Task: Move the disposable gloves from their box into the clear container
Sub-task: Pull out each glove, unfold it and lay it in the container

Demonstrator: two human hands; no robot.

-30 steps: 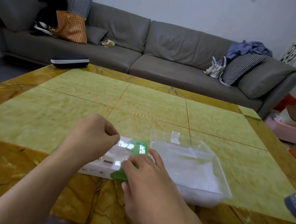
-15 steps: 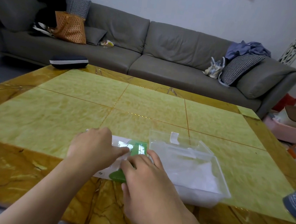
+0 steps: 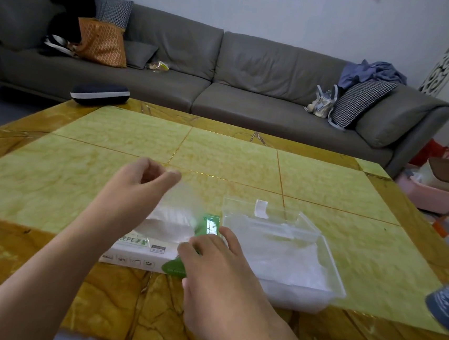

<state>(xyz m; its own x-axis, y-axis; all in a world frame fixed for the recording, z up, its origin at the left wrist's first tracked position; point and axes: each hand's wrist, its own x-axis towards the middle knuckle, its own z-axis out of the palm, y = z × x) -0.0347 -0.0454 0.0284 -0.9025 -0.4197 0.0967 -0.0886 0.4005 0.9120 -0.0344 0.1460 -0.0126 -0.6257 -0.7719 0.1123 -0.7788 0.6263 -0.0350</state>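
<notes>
The table at the middle of the frame looks like shiny, smooth stone. The box is glossy white and green card. The gloves are thin see-through plastic film. The container is hard clear plastic. The sofa up top is matt grey.

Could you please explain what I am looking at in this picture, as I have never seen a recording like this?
No machine here: a person wears a camera on the head, looking down at their own bare hands. On the yellow-tiled table lie a white and green cardboard glove box and, to its right, a clear plastic container already holding some clear plastic. The left hand pinches a thin clear disposable glove and draws it up from the box. The right hand rests on the box's green end, apparently steadying it. A grey sofa stands behind.
</notes>
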